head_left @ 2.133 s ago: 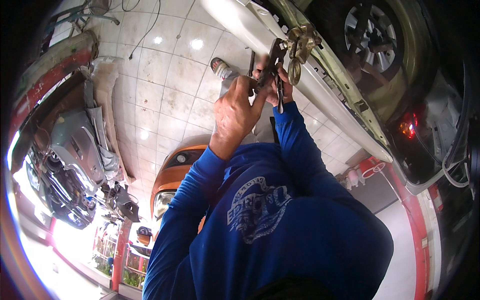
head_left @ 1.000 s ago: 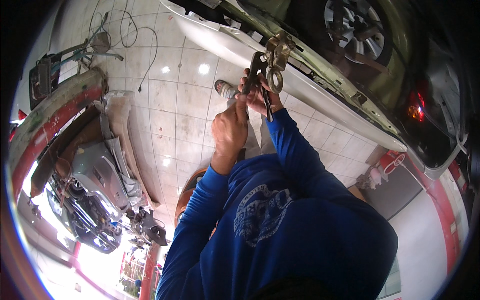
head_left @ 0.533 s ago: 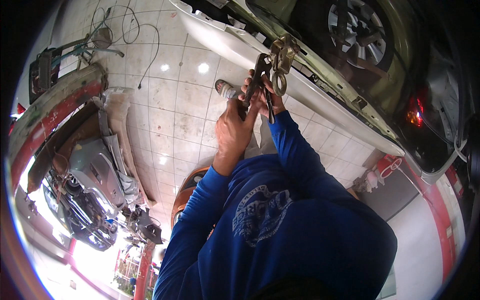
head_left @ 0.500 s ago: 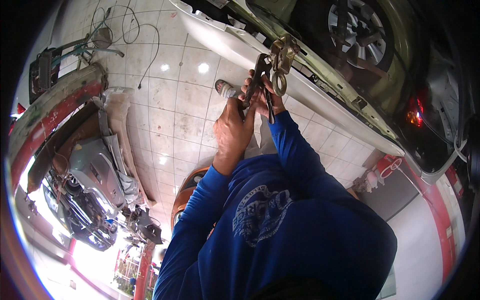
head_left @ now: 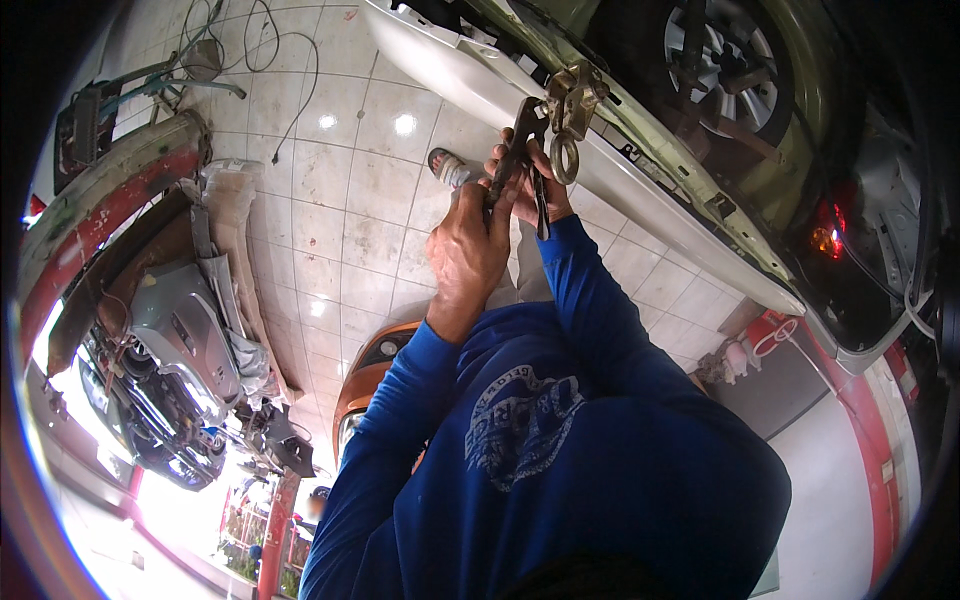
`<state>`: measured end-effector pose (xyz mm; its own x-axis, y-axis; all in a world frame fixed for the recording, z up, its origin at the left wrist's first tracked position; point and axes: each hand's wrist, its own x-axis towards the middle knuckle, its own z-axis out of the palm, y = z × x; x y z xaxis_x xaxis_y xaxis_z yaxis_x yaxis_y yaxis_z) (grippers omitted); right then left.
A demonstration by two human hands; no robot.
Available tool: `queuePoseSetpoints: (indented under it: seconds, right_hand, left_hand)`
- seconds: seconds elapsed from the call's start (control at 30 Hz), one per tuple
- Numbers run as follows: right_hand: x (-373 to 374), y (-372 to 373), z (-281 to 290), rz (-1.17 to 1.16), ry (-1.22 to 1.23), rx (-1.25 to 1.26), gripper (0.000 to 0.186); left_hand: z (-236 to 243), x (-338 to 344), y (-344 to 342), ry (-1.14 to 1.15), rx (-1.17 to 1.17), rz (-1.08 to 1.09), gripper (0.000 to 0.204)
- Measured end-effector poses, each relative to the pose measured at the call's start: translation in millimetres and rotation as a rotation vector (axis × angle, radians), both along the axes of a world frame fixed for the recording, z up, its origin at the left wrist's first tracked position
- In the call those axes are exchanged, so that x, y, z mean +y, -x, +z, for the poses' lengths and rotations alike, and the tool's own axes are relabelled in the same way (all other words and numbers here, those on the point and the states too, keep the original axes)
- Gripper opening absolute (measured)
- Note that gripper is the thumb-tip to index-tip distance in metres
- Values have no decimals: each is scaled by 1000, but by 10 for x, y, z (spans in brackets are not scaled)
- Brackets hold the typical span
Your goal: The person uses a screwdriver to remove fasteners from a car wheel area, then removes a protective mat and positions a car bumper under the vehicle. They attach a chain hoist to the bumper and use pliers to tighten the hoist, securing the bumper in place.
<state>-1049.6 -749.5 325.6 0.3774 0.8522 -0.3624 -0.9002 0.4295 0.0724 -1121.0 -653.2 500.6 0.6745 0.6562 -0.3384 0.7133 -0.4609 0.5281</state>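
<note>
Both my hands work on a pair of dark locking pliers point(head_left: 513, 152). Its jaws reach the brass-coloured pulling clamp point(head_left: 576, 92), which sits at the edge of the car body and has a metal ring point(head_left: 564, 160) hanging from it. My left hand point(head_left: 466, 248) is closed, thumb and fingers pinching the lower end of the pliers, where the adjusting screw would be. My right hand point(head_left: 556, 203) is wrapped round the pliers from behind, fingertips showing past the far side. The release-side handle point(head_left: 542, 205) points down beside my right palm.
A pale car sill panel point(head_left: 640, 200) runs diagonally past the clamp, with a wheel point(head_left: 722, 75) beyond it. My sandalled foot point(head_left: 449, 165) stands on the tiled floor point(head_left: 385, 150). Removed bumpers point(head_left: 185, 320) lie at left, an orange car point(head_left: 375, 360) behind me, and a cable point(head_left: 312, 85) on the floor.
My view has shifted slightly. Both hands keep their hold on the pliers, and the left hand's fingers have moved a little at its end.
</note>
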Motion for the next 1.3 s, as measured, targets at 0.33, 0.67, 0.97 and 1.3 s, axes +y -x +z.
queuePoseSetpoints:
  seconds: [0.33, 0.67, 0.97, 1.3]
  right_hand:
    - [8, 10, -85, 14, 12, -19, 51]
    - [48, -10, 127, 9, 18, -31, 46]
    - [68, -12, 218, 0, 1, 10, 43]
    - [65, -61, 200, -26, -99, -5, 40]
  left_hand:
    - [-19, 55, 23, 74, 0, -7, 38]
    - [-7, 7, 32, 16, -43, -21, 50]
    - [-57, -18, 98, -27, -87, -15, 56]
    - [-42, -30, 70, 226, -72, 58, 56]
